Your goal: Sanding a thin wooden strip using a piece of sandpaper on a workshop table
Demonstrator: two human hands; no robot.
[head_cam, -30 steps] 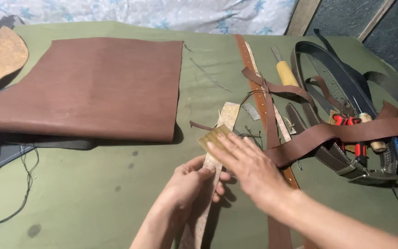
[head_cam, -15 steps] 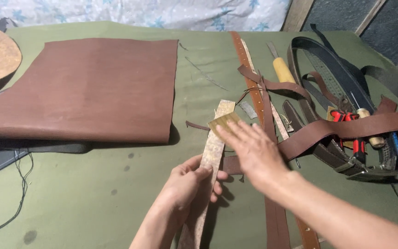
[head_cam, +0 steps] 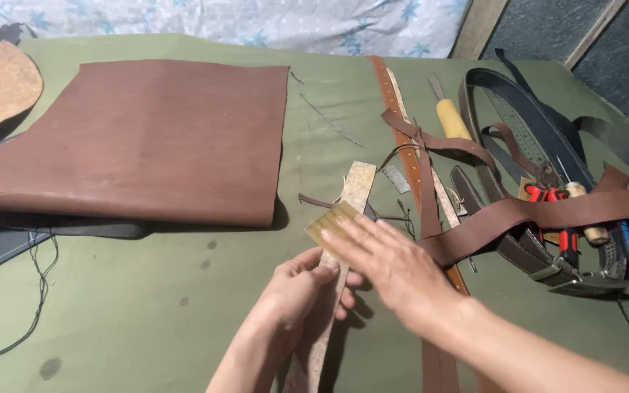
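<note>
A pale leather strip (head_cam: pixel 347 218) lies lengthwise on a green table (head_cam: pixel 147 306), just right of a big brown leather sheet (head_cam: pixel 147 138). The left hand (head_cam: pixel 296 291) pinches the strip's near part between thumb and fingers. The right hand (head_cam: pixel 394 262), fingers flat and unclenched, presses a yellowish ribbed pad (head_cam: pixel 333 227) onto it. Only mid-strip is covered; the far end looks untouched. Belts and tools (head_cam: pixel 547 196) lie further right

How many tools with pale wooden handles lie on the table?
2: a thick yellow-handled tool near the far edge, and a slimmer wooden-handled awl among the straps on the right. Others may be hidden under the straps.
</note>
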